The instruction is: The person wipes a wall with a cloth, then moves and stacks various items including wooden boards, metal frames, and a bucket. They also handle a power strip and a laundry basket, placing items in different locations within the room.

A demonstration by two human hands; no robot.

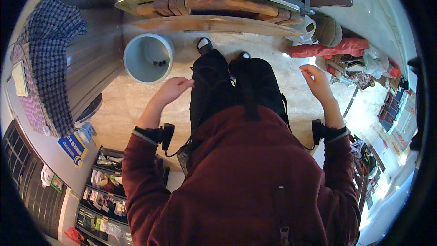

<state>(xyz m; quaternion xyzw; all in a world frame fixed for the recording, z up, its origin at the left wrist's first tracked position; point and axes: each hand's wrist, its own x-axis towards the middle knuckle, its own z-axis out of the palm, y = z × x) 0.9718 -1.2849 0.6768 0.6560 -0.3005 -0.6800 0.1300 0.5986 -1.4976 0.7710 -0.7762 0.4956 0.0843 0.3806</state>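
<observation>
My left hand (176,89) hangs in the air near my left thigh, its fingers loosely stretched to the right. Nothing shows in it. A pale blue-grey bucket (132,62) stands on the floor just beyond it, with a few small dark pieces (159,63) at the bottom. Out past my right leg, my right hand (317,84) is held up with thumb and forefinger apart and no object between them. Neither hand touches anything. Both wrists wear a strap with a black device, the left one (167,137) and the right one (317,132).
Ahead of my feet a wooden board (218,23) and folded furniture lean upright. A checked cloth (48,64) drapes a surface at left, above a rack of goods (102,196). Bags and a red bundle (330,48) line the right wall. Pale floor tiles (268,79) lie below.
</observation>
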